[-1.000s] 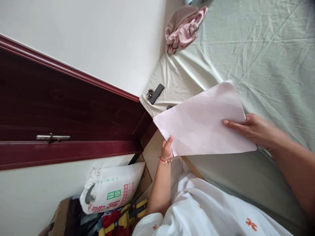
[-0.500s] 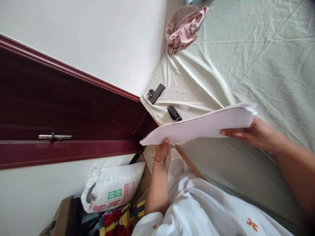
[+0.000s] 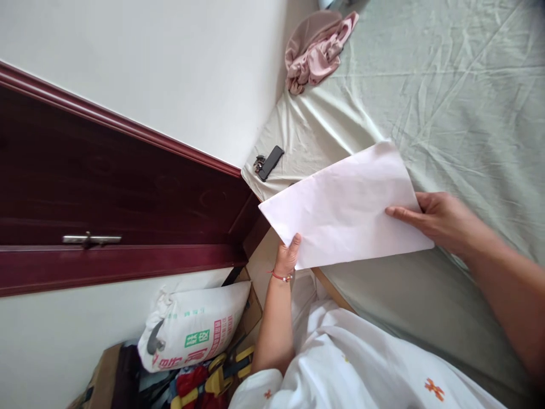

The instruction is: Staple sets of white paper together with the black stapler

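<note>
White paper (image 3: pixel 344 210), blank on the side facing me, is held between my two hands over the near edge of the bed. My left hand (image 3: pixel 287 255), with a red bracelet at the wrist, pinches its lower left corner, thumb on top. On the right edge, my right hand (image 3: pixel 434 218) grips the paper with its thumb on top and the other fingers hidden behind. Beyond the paper, a black object (image 3: pixel 271 163) lies on the bed sheet beside some small metal items (image 3: pixel 259 164).
Pink cloth (image 3: pixel 315 57) lies crumpled on the green bed sheet (image 3: pixel 468 102) by the wall. A dark red door (image 3: pixel 106 182) with a metal bolt is at the left. Below it are a white printed sack (image 3: pixel 196 324) and a cardboard box (image 3: pixel 104 378).
The paper has tilted from nearly edge-on to show its broad face. It now covers the second black object on the bed. Both hands still hold it.
</note>
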The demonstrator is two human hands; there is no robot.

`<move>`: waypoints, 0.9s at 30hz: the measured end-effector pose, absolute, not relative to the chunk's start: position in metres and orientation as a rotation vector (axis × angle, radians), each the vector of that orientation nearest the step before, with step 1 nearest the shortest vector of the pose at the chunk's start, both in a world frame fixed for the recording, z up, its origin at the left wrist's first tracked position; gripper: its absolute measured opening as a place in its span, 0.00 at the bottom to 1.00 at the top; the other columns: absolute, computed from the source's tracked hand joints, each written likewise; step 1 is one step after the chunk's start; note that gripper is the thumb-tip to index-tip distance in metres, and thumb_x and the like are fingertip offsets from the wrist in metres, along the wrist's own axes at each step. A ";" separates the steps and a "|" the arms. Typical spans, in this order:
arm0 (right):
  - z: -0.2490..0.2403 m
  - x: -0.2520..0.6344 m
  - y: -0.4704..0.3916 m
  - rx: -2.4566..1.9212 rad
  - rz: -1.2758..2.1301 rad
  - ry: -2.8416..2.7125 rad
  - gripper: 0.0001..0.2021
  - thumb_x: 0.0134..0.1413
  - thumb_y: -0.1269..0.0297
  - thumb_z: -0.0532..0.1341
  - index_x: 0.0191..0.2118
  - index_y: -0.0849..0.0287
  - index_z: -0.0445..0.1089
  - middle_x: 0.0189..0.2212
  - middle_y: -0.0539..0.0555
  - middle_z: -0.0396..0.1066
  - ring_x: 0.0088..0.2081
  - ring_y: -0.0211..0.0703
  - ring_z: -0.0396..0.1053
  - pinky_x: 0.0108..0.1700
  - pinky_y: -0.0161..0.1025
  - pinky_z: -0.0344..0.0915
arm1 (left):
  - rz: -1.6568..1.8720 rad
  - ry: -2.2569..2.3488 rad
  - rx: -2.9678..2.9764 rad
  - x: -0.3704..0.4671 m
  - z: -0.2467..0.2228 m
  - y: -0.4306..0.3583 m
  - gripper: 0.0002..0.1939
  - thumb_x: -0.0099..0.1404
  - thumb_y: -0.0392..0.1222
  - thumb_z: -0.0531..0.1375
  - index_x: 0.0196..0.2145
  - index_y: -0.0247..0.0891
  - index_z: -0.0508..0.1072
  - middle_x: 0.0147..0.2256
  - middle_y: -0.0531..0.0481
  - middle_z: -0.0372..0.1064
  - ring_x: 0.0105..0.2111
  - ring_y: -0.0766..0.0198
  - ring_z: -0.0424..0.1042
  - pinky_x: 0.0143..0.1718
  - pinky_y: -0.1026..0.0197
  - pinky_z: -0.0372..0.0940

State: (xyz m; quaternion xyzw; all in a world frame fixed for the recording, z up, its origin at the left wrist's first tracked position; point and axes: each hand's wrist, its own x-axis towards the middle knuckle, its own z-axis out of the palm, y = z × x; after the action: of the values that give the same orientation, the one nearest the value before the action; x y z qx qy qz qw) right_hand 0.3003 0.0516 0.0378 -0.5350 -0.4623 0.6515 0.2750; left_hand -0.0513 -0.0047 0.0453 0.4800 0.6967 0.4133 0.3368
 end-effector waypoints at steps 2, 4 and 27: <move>0.035 0.301 0.053 -1.389 1.737 -1.157 0.23 0.51 0.43 0.68 0.44 0.57 0.78 0.36 0.55 0.80 0.31 0.46 0.74 0.27 0.36 0.65 | 1.012 1.791 1.224 -0.052 0.049 -0.005 0.38 0.58 0.67 0.66 0.56 0.35 0.75 0.57 0.38 0.74 0.63 0.49 0.68 0.67 0.51 0.60; 0.032 0.301 0.055 -1.369 1.645 -1.100 0.22 0.52 0.46 0.67 0.48 0.55 0.76 0.40 0.55 0.80 0.35 0.45 0.74 0.33 0.37 0.67 | 0.925 1.773 1.172 -0.055 0.053 -0.007 0.40 0.56 0.68 0.67 0.55 0.35 0.75 0.56 0.36 0.75 0.60 0.47 0.71 0.64 0.49 0.65; 0.030 0.306 0.059 -1.322 1.375 -1.844 0.22 0.50 0.42 0.66 0.48 0.46 0.79 0.40 0.53 0.81 0.38 0.52 0.77 0.40 0.46 0.70 | 0.161 1.601 1.301 -0.068 0.117 0.027 0.27 0.58 0.63 0.67 0.33 0.32 0.83 0.30 0.42 0.80 0.27 0.59 0.76 0.28 0.62 0.69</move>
State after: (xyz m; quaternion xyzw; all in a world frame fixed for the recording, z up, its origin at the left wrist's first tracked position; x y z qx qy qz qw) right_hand 0.3062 0.0585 0.0300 -0.4835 -0.6744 0.5030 0.2417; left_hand -0.0685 0.0274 0.1173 0.5404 0.6653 0.0668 0.5108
